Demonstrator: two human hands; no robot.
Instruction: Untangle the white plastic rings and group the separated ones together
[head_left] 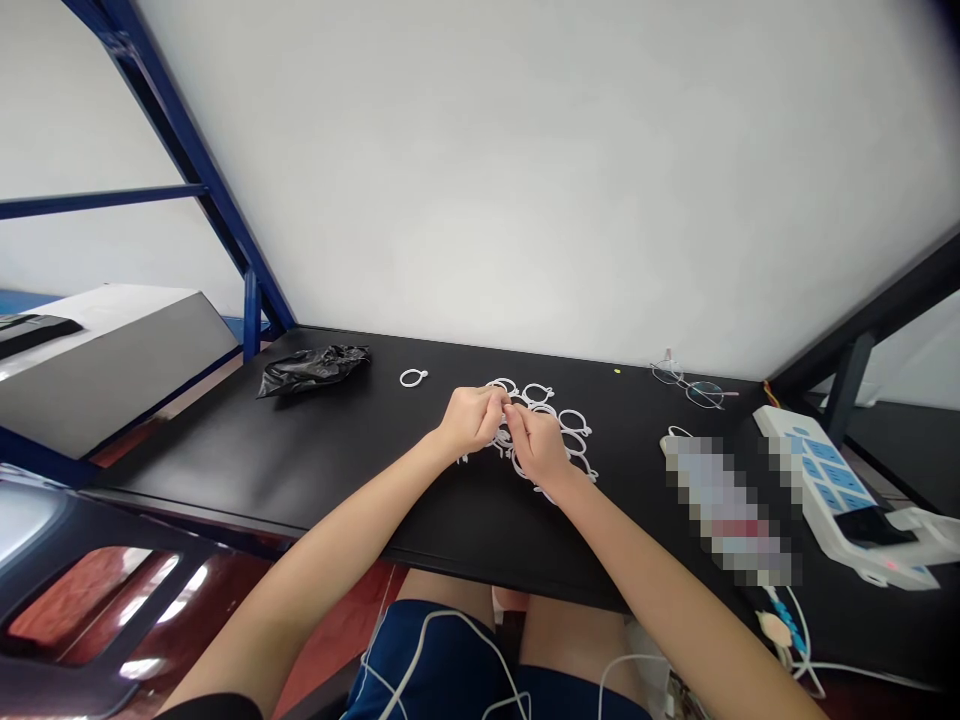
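My left hand [472,420] and my right hand [538,440] meet over a loose group of white plastic curtain rings [574,422] on the black desk. Both are closed, thumbs and fingers pinched together, with the fingertips touching or nearly so. Whatever sits in the pinch is hidden by the fingers. Each ring is thin and round with a small eyelet on its edge. Several lie around and partly under my hands, some overlapping. One separate ring [412,378] lies farther left on the desk.
A crumpled black plastic bag [315,370] lies at the back left. On the right are eyeglasses [686,384], a blurred-out device [727,510] with a cable, and a white power strip [825,490]. A pale wall rises behind the desk [337,470]; blue frame posts [202,180] stand left.
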